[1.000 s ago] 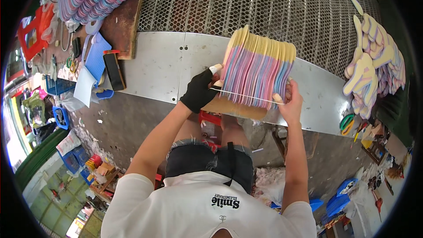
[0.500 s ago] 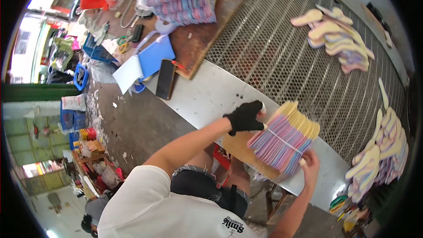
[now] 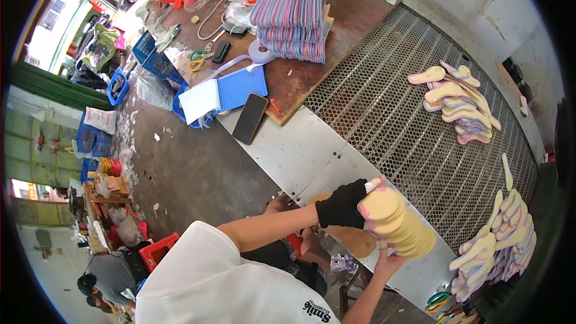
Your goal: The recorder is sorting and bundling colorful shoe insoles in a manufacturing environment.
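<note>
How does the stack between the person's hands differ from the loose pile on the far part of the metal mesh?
The held stack is lined up in a row; the loose pile is spread unevenly. The held stack is between the left hand and right hand, while the loose pile lies untouched on the mesh. The held stack mostly shows rounded yellow ends; the loose pile shows longer outlines. Both show yellow and pink.

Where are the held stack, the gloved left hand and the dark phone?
Held stack (image 3: 398, 223): head view, on the yellow edges midway along it.
Gloved left hand (image 3: 343, 204): head view, on the middle of the hand.
Dark phone (image 3: 250, 119): head view, on the middle of its upward face.
</note>
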`<state>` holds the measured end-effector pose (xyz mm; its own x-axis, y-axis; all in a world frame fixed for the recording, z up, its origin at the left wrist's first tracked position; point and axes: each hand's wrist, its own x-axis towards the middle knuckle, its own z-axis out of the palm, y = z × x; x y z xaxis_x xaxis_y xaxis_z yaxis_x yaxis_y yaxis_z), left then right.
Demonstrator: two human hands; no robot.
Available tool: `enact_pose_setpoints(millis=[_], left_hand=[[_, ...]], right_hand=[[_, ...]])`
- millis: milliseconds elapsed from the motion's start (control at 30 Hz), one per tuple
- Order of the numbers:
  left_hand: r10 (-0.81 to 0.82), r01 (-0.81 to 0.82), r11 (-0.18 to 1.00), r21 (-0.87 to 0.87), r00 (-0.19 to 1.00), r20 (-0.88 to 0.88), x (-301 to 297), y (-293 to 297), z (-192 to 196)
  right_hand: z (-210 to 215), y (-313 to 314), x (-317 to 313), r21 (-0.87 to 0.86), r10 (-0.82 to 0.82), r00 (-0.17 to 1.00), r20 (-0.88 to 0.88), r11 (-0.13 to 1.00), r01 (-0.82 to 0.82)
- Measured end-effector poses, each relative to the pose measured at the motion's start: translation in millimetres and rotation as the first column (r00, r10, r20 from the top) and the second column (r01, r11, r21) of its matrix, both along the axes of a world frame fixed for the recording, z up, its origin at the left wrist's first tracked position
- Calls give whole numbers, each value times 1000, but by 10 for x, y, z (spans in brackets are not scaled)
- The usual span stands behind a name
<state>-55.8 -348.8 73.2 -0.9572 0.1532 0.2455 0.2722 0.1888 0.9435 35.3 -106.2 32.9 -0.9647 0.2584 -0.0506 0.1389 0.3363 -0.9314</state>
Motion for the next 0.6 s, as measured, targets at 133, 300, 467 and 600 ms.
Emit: enact_pose_setpoints(millis=[133, 300, 467, 600], left_hand=[[-219, 246, 955, -164, 962, 164, -62, -180, -557], [-189, 308, 894, -326, 918, 347, -293, -462, -225], [52, 59, 975, -215, 879, 473, -694, -1322, 806], [116, -53, 976, -209, 945, 304, -1043, -2307, 1195]], right_hand=[[-131, -227, -171, 326, 222, 953, -209, 934, -146], [-199, -349, -289, -12, 17, 992, 129, 1000, -16], [696, -1230, -1109, -82, -5, 967, 254, 996, 27], [1143, -2220, -1730, -105, 197, 976, 98, 977, -187]])
